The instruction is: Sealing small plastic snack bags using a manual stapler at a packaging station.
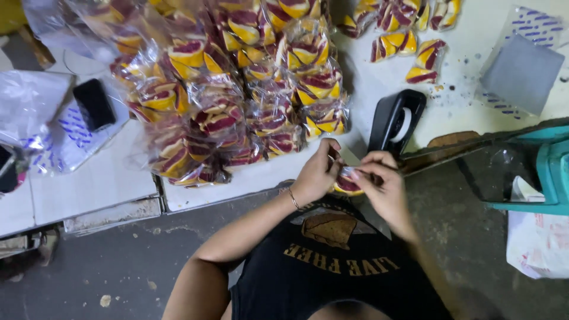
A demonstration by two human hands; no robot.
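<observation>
**Small clear packet of striped sweets, held in both hands**

Item: small clear packet (345,182) of maroon-and-yellow pieces, pinched between the fingers of the left hand (319,172) and right hand (382,181), at the near edge of the table (106,178). Just beyond the fingers: black tape dispenser (396,121). Beyond the left fingers: heap of filled packets (237,89). Far left: black phone (93,104).

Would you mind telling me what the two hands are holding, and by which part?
Both the left hand and right hand pinch the top edge of a small clear bag of sweets.
</observation>
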